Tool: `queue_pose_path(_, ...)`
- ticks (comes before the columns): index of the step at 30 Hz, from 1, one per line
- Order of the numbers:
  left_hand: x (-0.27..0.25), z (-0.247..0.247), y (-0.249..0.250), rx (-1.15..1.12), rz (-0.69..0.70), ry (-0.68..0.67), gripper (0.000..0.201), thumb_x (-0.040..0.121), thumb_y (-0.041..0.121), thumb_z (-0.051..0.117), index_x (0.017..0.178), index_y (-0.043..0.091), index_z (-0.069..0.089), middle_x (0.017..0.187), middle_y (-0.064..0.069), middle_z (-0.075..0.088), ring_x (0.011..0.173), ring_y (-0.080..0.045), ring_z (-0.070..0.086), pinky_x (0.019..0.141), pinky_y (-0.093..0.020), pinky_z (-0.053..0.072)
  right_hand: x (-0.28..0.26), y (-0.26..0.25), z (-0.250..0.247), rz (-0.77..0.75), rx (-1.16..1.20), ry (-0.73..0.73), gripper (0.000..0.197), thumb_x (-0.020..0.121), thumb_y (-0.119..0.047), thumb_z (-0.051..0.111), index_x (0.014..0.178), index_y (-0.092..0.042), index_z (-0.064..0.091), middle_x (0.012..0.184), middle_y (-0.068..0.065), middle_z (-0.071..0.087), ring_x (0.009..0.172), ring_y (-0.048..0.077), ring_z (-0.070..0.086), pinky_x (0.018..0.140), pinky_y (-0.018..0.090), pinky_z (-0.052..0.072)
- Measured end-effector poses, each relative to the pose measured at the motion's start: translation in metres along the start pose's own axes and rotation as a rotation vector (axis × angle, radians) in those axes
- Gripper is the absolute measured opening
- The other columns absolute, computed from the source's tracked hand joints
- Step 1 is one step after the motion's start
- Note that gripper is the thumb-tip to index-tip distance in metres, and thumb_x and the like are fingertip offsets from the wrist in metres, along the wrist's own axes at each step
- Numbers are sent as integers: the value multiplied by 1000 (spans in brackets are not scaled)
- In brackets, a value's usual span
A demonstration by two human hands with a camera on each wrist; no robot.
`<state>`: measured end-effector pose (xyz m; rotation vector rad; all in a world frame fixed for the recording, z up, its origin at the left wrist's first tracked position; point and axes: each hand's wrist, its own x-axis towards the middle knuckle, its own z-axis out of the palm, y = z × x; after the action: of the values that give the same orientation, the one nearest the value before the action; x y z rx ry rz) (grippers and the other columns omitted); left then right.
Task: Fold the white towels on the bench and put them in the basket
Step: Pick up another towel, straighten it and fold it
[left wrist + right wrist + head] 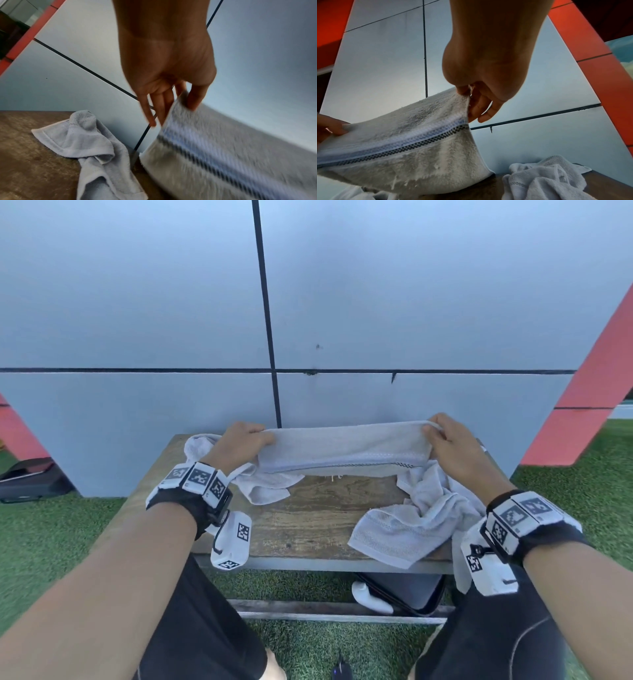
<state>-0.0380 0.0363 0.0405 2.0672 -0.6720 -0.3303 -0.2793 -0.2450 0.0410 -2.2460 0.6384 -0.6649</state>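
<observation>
A white towel point(342, 448) with a dark checked stripe hangs stretched between both hands above the far half of the wooden bench point(308, 515). My left hand point(239, 441) pinches its left corner; in the left wrist view the thumb and fingers of that hand point(181, 98) clamp the hem of the towel point(223, 148). My right hand point(445, 440) pinches the right corner, and in the right wrist view this hand point(471, 94) grips the towel point(402, 142) at its top edge. No basket is visible.
A crumpled white towel point(411, 525) lies at the bench's right front, another point(253, 484) at its left. A grey panelled wall point(308, 320) stands just behind the bench. A dark case point(404, 590) and white object sit under it on the green turf.
</observation>
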Motion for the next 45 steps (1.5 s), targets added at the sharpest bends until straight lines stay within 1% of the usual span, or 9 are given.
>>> queue_pose_path(4,-7,3,-4,138,-124,-257,22,79,30,61,85,9,62,81,-10,57,76,-22,58,80,-45,54,-20,5,-7,30,16,-77,27,104,-20,45,79,-11,46,69,-3,43,63,13,40,53,17,31)
queue_pose_path(9,-16,10,-10,215,-254,-544,26,93,20,61,114,5,67,106,-15,73,86,-23,75,77,-35,61,-20,21,-1,107,44,-280,33,100,-20,53,69,-8,51,67,-5,47,64,12,44,64,29,33)
queue_pose_path(15,4,18,-27,192,-247,-402,21,93,23,63,109,12,70,106,-3,71,87,-25,74,70,-34,62,3,35,17,152,-45,-341,31,99,-21,55,70,-12,52,68,2,45,62,20,47,56,29,40)
queue_pose_path(23,67,38,-42,259,-26,14,19,86,8,54,74,3,67,64,-16,58,58,-19,45,57,-27,36,75,55,47,158,-168,-101,31,99,-22,53,75,-2,55,74,13,56,67,27,55,57,30,34)
queue_pose_path(27,113,51,-44,297,-17,121,29,85,6,57,56,12,57,49,0,44,53,-19,38,51,-26,28,121,71,63,148,-255,-57,33,94,-21,57,70,1,57,69,16,60,71,34,56,60,35,38)
queue_pose_path(31,164,66,-50,345,-39,142,28,86,12,58,61,23,56,54,2,51,59,-23,51,57,-27,34,164,91,80,208,-312,-73,30,90,-17,56,69,4,57,60,16,62,58,28,52,51,26,37)
queue_pose_path(37,235,92,-75,341,-116,147,15,88,12,53,78,6,62,72,-11,63,68,-32,57,58,-30,43,221,127,117,265,-311,-81,13,85,-17,55,75,-19,63,70,5,66,74,30,65,72,37,57)
queue_pose_path(42,274,118,-106,424,-143,109,31,86,6,50,58,12,40,59,-4,44,59,-29,44,50,-28,32,248,153,150,283,-445,-153,15,82,-16,51,69,-20,57,76,9,65,77,31,59,68,30,44)
queue_pose_path(45,284,129,-123,460,-113,31,18,87,8,57,72,16,60,79,-5,58,77,-30,57,65,-31,45,250,163,164,289,-499,-205,14,79,-18,51,70,-19,61,79,10,65,73,31,58,65,29,40)
